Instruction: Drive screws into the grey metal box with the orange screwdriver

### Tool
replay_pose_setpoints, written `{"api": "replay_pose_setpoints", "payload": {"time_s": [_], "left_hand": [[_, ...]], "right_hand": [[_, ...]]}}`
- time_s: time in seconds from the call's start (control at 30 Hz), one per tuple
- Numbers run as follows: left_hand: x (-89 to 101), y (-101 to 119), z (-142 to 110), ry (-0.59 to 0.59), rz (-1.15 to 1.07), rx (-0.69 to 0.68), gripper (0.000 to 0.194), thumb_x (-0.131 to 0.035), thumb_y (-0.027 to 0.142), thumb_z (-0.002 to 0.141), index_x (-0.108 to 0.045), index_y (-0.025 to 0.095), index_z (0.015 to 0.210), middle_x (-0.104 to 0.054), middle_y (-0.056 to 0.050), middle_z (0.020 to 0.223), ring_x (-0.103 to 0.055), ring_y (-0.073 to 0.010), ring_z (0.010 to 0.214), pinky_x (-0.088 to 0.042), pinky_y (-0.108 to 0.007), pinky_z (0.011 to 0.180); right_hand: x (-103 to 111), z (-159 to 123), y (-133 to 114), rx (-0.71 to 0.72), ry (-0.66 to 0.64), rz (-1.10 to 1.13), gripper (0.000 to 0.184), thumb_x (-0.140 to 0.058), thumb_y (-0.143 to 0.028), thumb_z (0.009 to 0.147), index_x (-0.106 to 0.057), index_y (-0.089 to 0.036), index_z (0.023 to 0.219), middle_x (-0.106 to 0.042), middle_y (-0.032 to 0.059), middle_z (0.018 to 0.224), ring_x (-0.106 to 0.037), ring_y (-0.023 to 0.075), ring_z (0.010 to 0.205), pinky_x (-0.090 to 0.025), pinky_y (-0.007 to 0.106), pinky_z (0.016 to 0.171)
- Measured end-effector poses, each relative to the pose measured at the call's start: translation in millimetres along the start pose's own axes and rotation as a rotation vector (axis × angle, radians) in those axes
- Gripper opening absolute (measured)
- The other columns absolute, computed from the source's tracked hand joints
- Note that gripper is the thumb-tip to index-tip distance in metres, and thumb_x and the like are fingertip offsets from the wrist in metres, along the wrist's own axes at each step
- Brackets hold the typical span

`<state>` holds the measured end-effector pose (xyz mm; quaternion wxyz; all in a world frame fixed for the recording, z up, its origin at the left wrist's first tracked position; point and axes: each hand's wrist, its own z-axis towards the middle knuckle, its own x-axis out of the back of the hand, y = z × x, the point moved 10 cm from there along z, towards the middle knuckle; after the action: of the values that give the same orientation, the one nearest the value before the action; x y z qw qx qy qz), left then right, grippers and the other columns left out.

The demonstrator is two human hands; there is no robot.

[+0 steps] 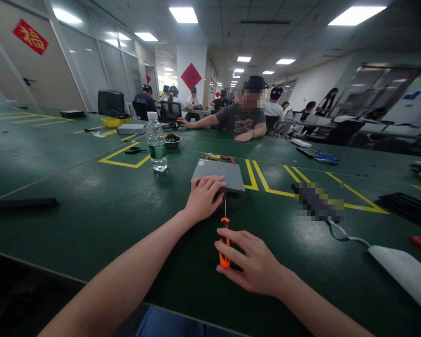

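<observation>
A flat grey metal box [220,174] with coloured wires at its far end lies on the green table [91,206]. My left hand [204,196] rests on its near left corner, fingers curled over the edge. My right hand [252,264] grips the orange handle of a screwdriver [225,243]. The screwdriver's thin shaft points away from me and its tip meets the near side of the box.
A water bottle [156,142] stands left of the box. Further back are a small bowl [172,140], scissors [136,150] and a yellow tray [115,121]. A person [243,117] sits across the table. A white device with cable [403,271] lies right; a keyboard [407,208] is beyond.
</observation>
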<state>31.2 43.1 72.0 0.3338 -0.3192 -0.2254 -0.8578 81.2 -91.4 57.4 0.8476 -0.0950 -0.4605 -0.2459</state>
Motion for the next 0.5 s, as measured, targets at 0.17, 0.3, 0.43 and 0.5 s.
{"api": "replay_pose_setpoints", "payload": {"time_s": [0.17, 0.3, 0.43, 0.5], "left_hand": [[0.7, 1, 0, 0.0, 0.005, -0.007, 0.024, -0.047, 0.025, 0.086, -0.052, 0.026, 0.109, -0.055, 0.0, 0.125, -0.046, -0.0183, 0.115, -0.026, -0.038, 0.095], [1.2, 1, 0, -0.002, 0.008, -0.003, 0.025, -0.048, 0.025, 0.086, -0.051, 0.026, 0.11, -0.055, 0.0, 0.126, -0.046, -0.0185, 0.115, -0.026, -0.038, 0.095], [1.7, 2, 0, 0.0, 0.011, -0.008, 0.025, -0.049, 0.024, 0.085, -0.051, 0.026, 0.11, -0.055, 0.0, 0.125, -0.046, -0.0188, 0.115, -0.026, -0.038, 0.094], [2.2, 2, 0, 0.003, 0.011, -0.014, 0.025, -0.049, 0.024, 0.085, -0.051, 0.025, 0.11, -0.056, 0.0, 0.124, -0.047, -0.0188, 0.115, -0.026, -0.038, 0.094]], "right_hand": [[10, -4, 5, 0.001, 0.133, 0.022, 0.026, -0.057, -0.031, 0.082, -0.048, -0.014, 0.1, -0.062, 0.0159, 0.105, -0.062, 0.0182, 0.082, -0.05, 0.031, 0.066], [10, -4, 10, -0.053, 0.114, 0.035, 0.027, -0.056, -0.035, 0.083, -0.048, -0.015, 0.099, -0.062, 0.0151, 0.103, -0.061, 0.0198, 0.083, -0.051, 0.032, 0.067], [7, -2, 8, -0.068, 0.024, 0.037, 0.035, -0.051, -0.037, 0.085, -0.05, -0.016, 0.113, -0.056, 0.016, 0.112, -0.059, 0.0222, 0.094, -0.051, 0.035, 0.073], [7, -1, 7, -0.07, 0.003, 0.049, 0.035, -0.047, -0.034, 0.086, -0.05, -0.016, 0.116, -0.055, 0.0165, 0.114, -0.057, 0.023, 0.099, -0.051, 0.035, 0.076]]}}
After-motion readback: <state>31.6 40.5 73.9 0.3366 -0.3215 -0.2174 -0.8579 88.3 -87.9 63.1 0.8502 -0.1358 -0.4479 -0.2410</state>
